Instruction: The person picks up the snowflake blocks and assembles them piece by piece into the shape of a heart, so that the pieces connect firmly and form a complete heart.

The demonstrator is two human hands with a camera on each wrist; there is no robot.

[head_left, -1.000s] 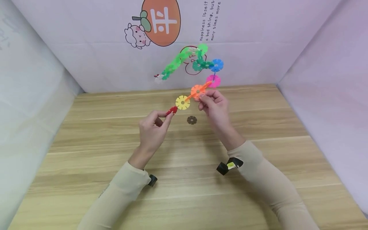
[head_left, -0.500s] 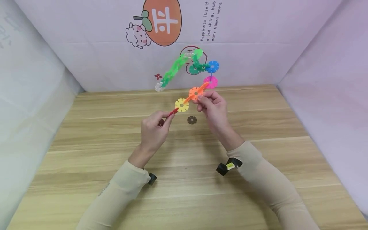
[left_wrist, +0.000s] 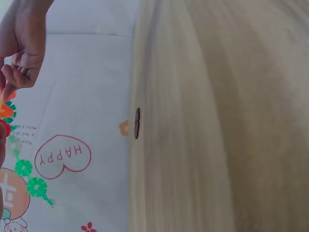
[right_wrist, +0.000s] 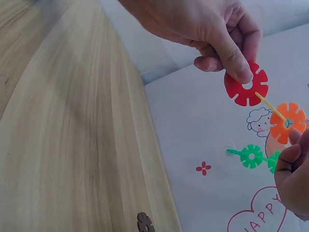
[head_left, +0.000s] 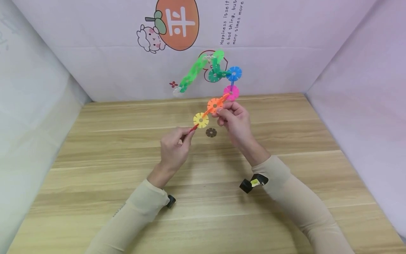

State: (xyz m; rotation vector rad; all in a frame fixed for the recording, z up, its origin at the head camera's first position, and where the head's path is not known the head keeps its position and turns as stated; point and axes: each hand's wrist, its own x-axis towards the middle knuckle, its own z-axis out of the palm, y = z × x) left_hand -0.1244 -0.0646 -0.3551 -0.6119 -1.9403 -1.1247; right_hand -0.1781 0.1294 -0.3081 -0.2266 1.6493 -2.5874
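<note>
My left hand (head_left: 174, 147) pinches a red notched plastic disc (right_wrist: 260, 79) between thumb and fingers. The red disc meets the edge of a yellow disc (head_left: 205, 122), which appears edge-on at a red notch in the right wrist view. With thumb and fingertips, my right hand (head_left: 236, 119) grips an orange disc (head_left: 210, 103) further along the same chain. Beyond it the chain runs through a pink disc (head_left: 235, 95) and a blue disc (head_left: 238, 75), then several green discs (head_left: 194, 73). A pale clear disc (head_left: 178, 92) ends it. The chain hangs in the air.
A single brown notched disc (head_left: 208, 133) lies on the wooden table (head_left: 203, 211) below the hands. White printed cloth (head_left: 111, 70) stands behind the table's far edge, and white sides rise left and right.
My left hand has moved right and slightly nearer with the red disc, which has turned edge-on and come against the yellow disc. The chain's near end has dropped slightly.
</note>
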